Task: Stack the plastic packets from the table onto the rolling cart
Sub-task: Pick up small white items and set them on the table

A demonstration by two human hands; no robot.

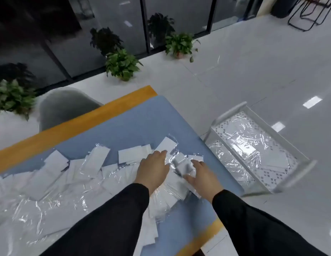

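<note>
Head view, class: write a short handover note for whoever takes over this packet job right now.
Left hand: flat on the packets, fingers straight, holding nothing.
Right hand: fingers and thumb closing on a small packet; grip not clearly firm.
Rolling cart: right of the table, on the floor, some packets already inside.
Done: part of the load moved.
Left: the large pile on the table.
</note>
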